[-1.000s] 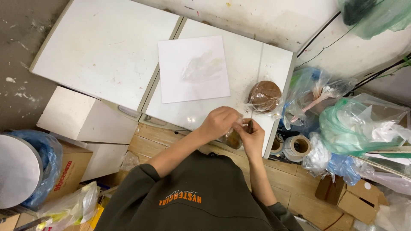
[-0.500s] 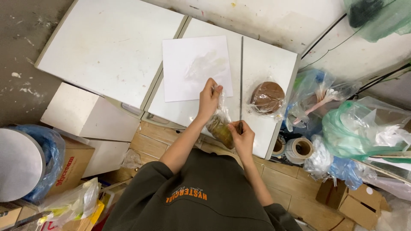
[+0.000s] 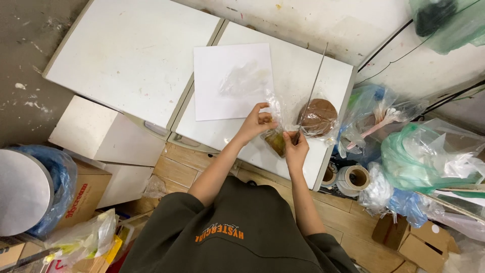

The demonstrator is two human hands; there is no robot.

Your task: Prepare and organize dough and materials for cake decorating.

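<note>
Right now both hands meet over the near edge of the white worktop panel (image 3: 303, 76), working a thin, crinkled clear plastic bag (image 3: 281, 112) with something small and brownish-yellow (image 3: 276, 142) in its bottom. The left hand (image 3: 256, 123) has its fingers pinched together on the bag's upper film, pulling it up and open. The right hand (image 3: 295, 147) is closed on the lower right part of the bag, just beside the contents; whether it also holds a small tool I cannot tell, the fingers hide it.

What worries me is how near the edge this is going on. The bag hangs at the lip of the panel, above the wooden floor (image 3: 177, 169), so a slipped pinch would likely drop the contents down among the tape rolls (image 3: 353, 178) and the cardboard boxes (image 3: 414, 242). That film looks flimsy, too; a hard tug from opposite sides could tear it.

Just beside the right hand lies a round brown disc wrapped in clear plastic (image 3: 317, 116), touching or nearly touching the bag, and an elbow swing could nudge it off the right end. The white paper sheet (image 3: 232, 81) with a crumpled clear bag (image 3: 245, 78) on it sits loose and could slide.
</note>
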